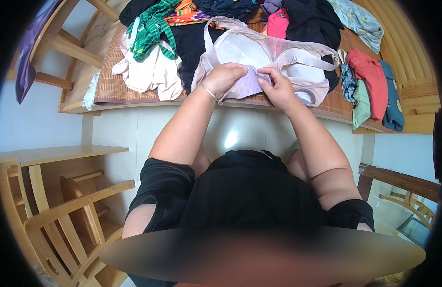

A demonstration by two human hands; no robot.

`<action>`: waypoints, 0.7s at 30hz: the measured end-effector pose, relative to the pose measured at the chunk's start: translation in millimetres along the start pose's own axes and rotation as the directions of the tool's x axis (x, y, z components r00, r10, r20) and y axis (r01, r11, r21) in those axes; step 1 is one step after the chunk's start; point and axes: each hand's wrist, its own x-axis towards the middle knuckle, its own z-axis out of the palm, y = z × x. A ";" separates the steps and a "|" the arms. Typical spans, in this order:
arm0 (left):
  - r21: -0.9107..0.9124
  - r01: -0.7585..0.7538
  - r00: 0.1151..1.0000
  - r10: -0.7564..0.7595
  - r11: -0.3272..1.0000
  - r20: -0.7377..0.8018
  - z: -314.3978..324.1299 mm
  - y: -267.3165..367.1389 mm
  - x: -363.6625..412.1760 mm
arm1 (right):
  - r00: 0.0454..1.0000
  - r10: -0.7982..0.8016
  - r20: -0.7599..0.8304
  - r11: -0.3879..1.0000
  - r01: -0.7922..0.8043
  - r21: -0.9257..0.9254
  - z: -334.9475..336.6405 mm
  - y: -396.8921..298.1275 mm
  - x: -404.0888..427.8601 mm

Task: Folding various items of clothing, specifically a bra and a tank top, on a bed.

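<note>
A pale pink bra [242, 48] with whitish cup linings lies spread at the front edge of a mat-covered bed [113, 84], its cups turned up. My left hand [226, 77], a bracelet at its wrist, pinches the left side of a lilac dotted fabric panel [251, 82] at the bra's lower middle. On the panel's right side, my right hand [278, 86] grips the edge between thumb and fingers. Just left of the bra lie a cream garment [152, 77] and a green checked cloth [152, 32]. Black clothing [192, 46] lies partly under the bra.
Folded clothes, among them a red garment [371, 82] and a blue one [391, 97], lie at the bed's right end. More clothes are heaped at the back. A wooden chair [81, 211] and desk [74, 150] stand at left, a dark wooden beam [400, 179] at right.
</note>
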 end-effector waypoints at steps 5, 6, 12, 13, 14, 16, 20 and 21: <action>0.044 -0.017 1.000 0.017 0.999 -0.002 -2.1 -6.8 0.4 | 0.998 -0.042 -0.052 0.979 0.031 -0.203 2.3 -4.8 -0.2; 0.056 -0.008 1.000 0.009 0.998 -0.014 -1.8 -6.5 0.2 | 0.997 0.030 -0.074 0.983 -0.043 -0.178 1.8 -4.3 1.1; 0.121 -0.012 0.994 0.026 0.993 -0.111 -0.6 -8.3 1.8 | 0.984 0.142 -0.106 0.990 -0.141 0.013 0.6 -6.3 2.9; 0.119 -0.013 0.993 0.026 0.993 -0.113 -1.4 -8.4 2.4 | 0.985 0.131 -0.109 0.991 -0.131 0.010 0.7 -8.0 2.5; 0.093 -0.006 0.994 0.016 0.996 -0.109 -2.5 -8.2 3.7 | 0.986 0.132 -0.106 0.991 -0.131 0.009 1.1 -6.3 2.3; 0.065 0.000 0.995 0.007 0.998 -0.102 -3.4 -8.4 7.3 | 0.987 0.110 -0.113 0.992 -0.103 0.067 0.2 -2.8 1.9; 0.127 -0.012 0.994 0.025 0.992 -0.103 -0.6 -7.7 7.1 | 0.995 -0.068 -0.077 0.989 0.057 -0.136 -1.7 -2.6 -0.3; 0.118 -0.019 0.996 0.029 0.993 -0.086 1.0 -6.7 5.3 | 0.993 -0.102 -0.058 0.981 0.090 -0.174 -1.1 -3.1 -1.3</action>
